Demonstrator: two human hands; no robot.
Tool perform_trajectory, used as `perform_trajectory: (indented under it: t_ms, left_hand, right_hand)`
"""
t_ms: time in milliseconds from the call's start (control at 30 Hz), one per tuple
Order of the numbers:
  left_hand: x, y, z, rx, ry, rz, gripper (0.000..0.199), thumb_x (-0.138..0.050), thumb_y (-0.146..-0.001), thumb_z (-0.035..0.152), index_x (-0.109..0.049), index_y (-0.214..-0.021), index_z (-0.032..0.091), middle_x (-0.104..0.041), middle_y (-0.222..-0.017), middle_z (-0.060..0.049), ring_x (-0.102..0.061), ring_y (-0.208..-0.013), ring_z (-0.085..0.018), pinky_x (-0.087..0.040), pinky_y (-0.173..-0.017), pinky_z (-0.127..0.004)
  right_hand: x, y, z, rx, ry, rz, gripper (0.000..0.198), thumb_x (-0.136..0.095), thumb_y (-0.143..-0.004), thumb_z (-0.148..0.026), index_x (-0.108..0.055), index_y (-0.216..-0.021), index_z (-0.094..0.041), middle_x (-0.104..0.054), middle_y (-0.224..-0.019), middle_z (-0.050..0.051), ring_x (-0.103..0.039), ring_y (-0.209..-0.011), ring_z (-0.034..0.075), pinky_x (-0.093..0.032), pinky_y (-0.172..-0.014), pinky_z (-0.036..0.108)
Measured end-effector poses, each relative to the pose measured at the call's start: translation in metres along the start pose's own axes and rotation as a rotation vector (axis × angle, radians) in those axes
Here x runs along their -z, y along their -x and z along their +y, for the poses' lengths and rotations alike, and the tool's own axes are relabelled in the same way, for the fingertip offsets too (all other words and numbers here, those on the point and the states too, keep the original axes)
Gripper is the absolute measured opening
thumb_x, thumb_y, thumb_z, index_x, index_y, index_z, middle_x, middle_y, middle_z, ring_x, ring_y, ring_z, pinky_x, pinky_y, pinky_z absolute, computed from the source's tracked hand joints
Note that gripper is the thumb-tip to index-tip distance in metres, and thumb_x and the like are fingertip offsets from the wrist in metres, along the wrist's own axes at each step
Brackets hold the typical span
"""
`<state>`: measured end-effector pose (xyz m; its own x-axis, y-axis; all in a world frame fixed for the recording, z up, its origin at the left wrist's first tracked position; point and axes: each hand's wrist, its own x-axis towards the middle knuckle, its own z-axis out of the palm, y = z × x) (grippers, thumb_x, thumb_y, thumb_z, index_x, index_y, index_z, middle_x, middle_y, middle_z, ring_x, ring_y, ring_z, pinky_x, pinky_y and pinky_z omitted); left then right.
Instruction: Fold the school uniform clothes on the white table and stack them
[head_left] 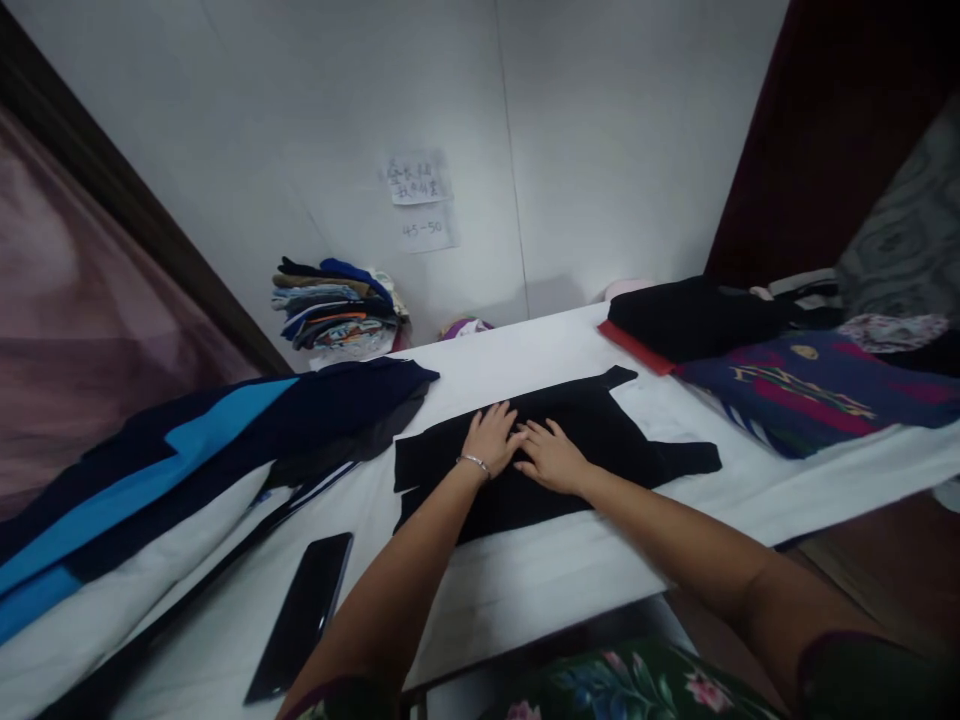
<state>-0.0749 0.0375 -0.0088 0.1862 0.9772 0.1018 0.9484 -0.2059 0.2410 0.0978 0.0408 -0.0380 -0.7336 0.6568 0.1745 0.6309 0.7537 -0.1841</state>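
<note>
A black long-sleeved garment [600, 430] lies flat on the white-covered table [517, 360], its sleeve ends pointing right. My left hand [491, 440], with a bracelet at the wrist, rests on the middle of the garment, fingers spread. Just right of it, my right hand [551, 455] lies on the same dark cloth with its fingers stretched out. The fingertips of both hands are close together, and the garment stays flat beneath them.
A dark phone [304, 615] lies at the front left. Beyond it spread navy, blue and white garments [225, 440]. A folded clothes stack [337, 305] stands at the back left; a patterned garment [810, 385] and black clothing [697, 315] lie right. Paper notes [420, 200] hang on the wall.
</note>
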Motion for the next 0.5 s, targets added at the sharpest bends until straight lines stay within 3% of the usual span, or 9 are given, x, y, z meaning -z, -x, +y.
perform_trajectory:
  t_ms: [100, 200, 333, 433, 500]
  left_hand:
    - [-0.023, 0.001, -0.003, 0.109, 0.085, -0.142, 0.053, -0.03, -0.097, 0.044, -0.035, -0.144, 0.021, -0.024, -0.156, -0.01, -0.023, -0.143, -0.02, -0.017, -0.116, -0.043]
    - [-0.03, 0.003, -0.01, 0.136, 0.108, -0.121, 0.054, -0.029, -0.097, 0.044, -0.032, -0.146, 0.021, -0.021, -0.157, -0.01, -0.021, -0.144, -0.019, -0.015, -0.116, -0.042]
    - [-0.026, 0.004, -0.008, 0.133, 0.112, -0.098, 0.054, -0.031, -0.097, 0.043, -0.033, -0.145, 0.019, -0.023, -0.157, -0.011, -0.023, -0.143, -0.02, -0.015, -0.117, -0.043]
    - [-0.026, 0.004, -0.006, 0.144, 0.111, -0.091, 0.053, -0.032, -0.097, 0.042, -0.034, -0.145, 0.02, -0.025, -0.156, -0.01, -0.024, -0.143, -0.02, -0.016, -0.117, -0.043]
    - [-0.028, 0.004, -0.006, 0.146, 0.103, -0.084, 0.053, -0.031, -0.097, 0.042, -0.035, -0.144, 0.02, -0.026, -0.155, -0.01, -0.024, -0.143, -0.02, -0.016, -0.117, -0.043]
  right_hand:
    - [0.014, 0.004, 0.013, 0.066, -0.1, -0.053, 0.054, -0.047, -0.091, -0.048, -0.052, -0.135, -0.017, -0.044, -0.145, 0.013, -0.032, -0.138, 0.026, -0.018, -0.114, 0.048]
    - [0.037, 0.002, 0.051, 0.041, -0.122, 0.013, 0.041, -0.042, -0.093, -0.043, -0.062, -0.124, -0.023, -0.052, -0.139, 0.008, -0.038, -0.135, 0.024, -0.02, -0.113, 0.048]
    - [0.054, 0.002, 0.13, -0.258, 0.073, 0.104, 0.049, -0.042, -0.092, -0.043, -0.054, -0.132, -0.017, -0.036, -0.149, 0.016, -0.027, -0.14, 0.03, -0.022, -0.11, 0.054]
    - [0.044, 0.011, 0.18, -0.536, 0.097, -0.009, 0.056, -0.037, -0.093, -0.05, -0.046, -0.139, -0.019, -0.033, -0.151, 0.017, -0.024, -0.14, 0.034, -0.025, -0.104, 0.063]
    - [0.032, 0.019, 0.199, -0.628, 0.065, -0.055, 0.058, -0.031, -0.094, -0.054, -0.042, -0.141, -0.022, -0.031, -0.152, 0.014, -0.022, -0.141, 0.033, -0.028, -0.102, 0.063]
